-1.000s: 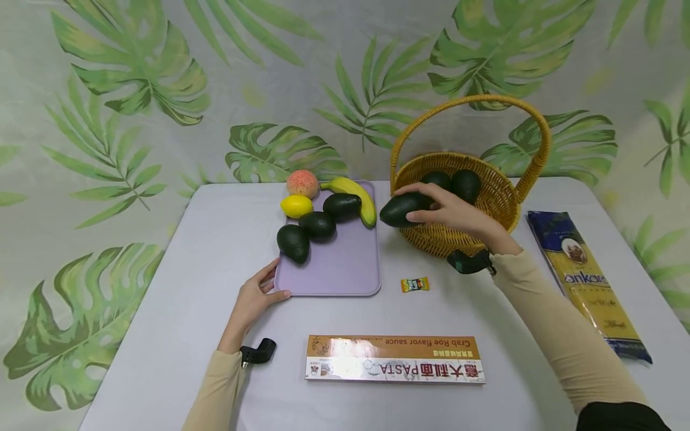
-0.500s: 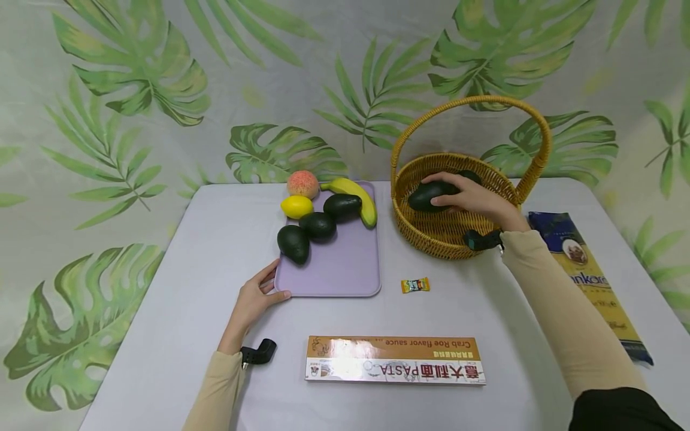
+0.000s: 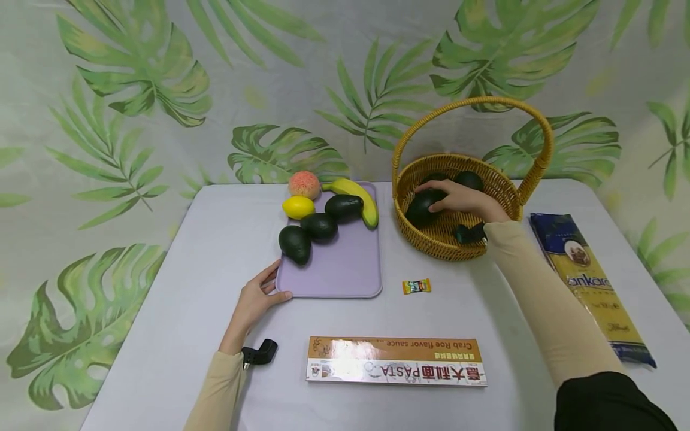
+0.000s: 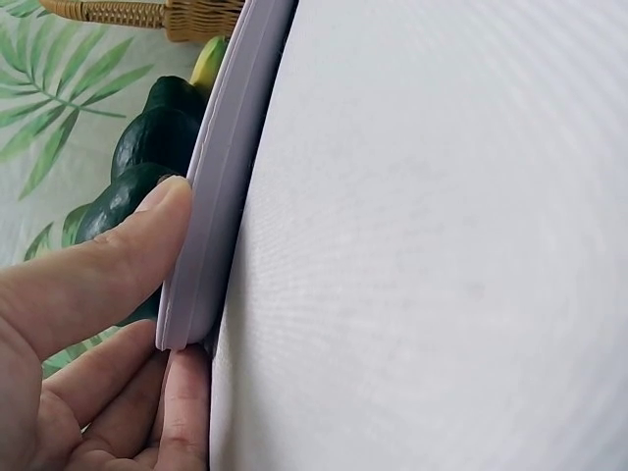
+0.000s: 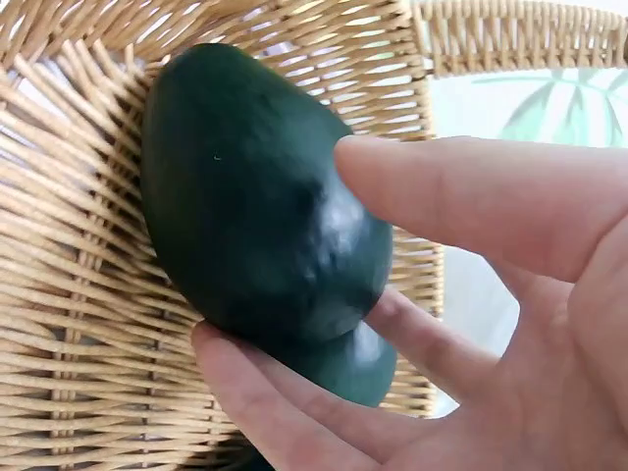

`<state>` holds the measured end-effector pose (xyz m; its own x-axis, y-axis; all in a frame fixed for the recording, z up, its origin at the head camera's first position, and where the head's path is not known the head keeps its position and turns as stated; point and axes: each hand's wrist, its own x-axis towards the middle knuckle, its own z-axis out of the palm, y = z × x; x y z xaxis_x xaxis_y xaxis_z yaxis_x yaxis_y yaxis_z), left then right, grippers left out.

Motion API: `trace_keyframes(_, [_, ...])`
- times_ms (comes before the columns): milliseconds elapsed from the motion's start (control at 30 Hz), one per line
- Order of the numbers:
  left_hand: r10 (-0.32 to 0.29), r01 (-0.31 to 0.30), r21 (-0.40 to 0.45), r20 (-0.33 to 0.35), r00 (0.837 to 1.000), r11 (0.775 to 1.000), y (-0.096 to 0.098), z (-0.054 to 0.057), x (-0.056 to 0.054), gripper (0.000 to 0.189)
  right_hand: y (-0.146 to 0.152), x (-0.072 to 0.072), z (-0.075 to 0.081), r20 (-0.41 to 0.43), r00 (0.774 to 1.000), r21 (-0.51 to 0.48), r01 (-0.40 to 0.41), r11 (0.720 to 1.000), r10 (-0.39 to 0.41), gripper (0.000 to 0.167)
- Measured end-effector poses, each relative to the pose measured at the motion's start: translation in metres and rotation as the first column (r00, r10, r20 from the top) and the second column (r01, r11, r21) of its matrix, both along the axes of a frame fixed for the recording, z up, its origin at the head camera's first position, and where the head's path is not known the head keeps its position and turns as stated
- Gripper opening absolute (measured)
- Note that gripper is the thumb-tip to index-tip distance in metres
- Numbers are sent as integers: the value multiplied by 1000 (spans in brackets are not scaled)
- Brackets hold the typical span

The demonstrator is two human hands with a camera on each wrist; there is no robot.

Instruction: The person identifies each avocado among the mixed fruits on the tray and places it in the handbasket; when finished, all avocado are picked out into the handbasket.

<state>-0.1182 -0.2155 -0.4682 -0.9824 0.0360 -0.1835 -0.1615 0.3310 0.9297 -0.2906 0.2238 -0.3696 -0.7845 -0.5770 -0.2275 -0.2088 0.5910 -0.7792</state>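
My right hand [image 3: 458,200] is inside the wicker basket [image 3: 444,250] and holds a dark green avocado [image 5: 250,196] between thumb and fingers, low against the woven wall. Beneath it, part of a second avocado [image 5: 348,368] shows in the right wrist view. Another avocado [image 3: 469,180] lies at the basket's back. On the left, my left hand [image 3: 256,299] grips the near left corner of the lilac tray [image 3: 334,278], its thumb [image 4: 162,211] on the rim and fingers at the corner. Three avocados [image 3: 319,227], a banana [image 3: 369,209], a lemon [image 3: 299,208] and a peach [image 3: 304,185] are at the tray.
A small candy packet [image 3: 417,286] lies between tray and basket. Nearer the front edge is a pasta box [image 3: 396,361]. A blue and gold pasta bag [image 3: 593,287] lies at the right. The basket's tall handle [image 3: 474,102] arches over the right hand's area.
My right hand has carried the avocado from the basket's left rim rightward and down into the basket. The left hand stays at the tray corner.
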Motion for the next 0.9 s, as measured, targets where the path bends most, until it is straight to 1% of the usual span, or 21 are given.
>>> trace_keyframes(100, [-2,2,1,-1,1000,1000,0,-1,0,79,3,4,0,15,999,-1,35,999,-35,50])
trace_keyframes(333, [-1,1,-8,-5,1000,1000,0,-2,-1,80,18,14,5,-33,988,1,149,989,-149,48])
trace_keyframes(500, [-2,1,-12,-12,1000,1000,-1,-2,-2,80,24,24,11,-30,981,-64,189,980,-191,48])
trace_keyframes(567, [-2,2,-13,-15,1000,1000,-1,-3,-2,79,23,29,13,-26,981,-109,190,976,-194,49])
trace_keyframes(667, [-1,1,-13,-16,1000,1000,-1,-3,-2,80,14,36,14,-9,983,-204,180,962,-186,49])
trace_keyframes(800, [-2,1,-12,-15,1000,1000,-1,-3,-2,79,-9,43,16,9,990,-314,138,939,-142,48])
trace_keyframes(900, [-4,3,-12,-19,1000,1000,-1,-4,-2,80,-31,46,16,2,996,-349,87,933,-92,47])
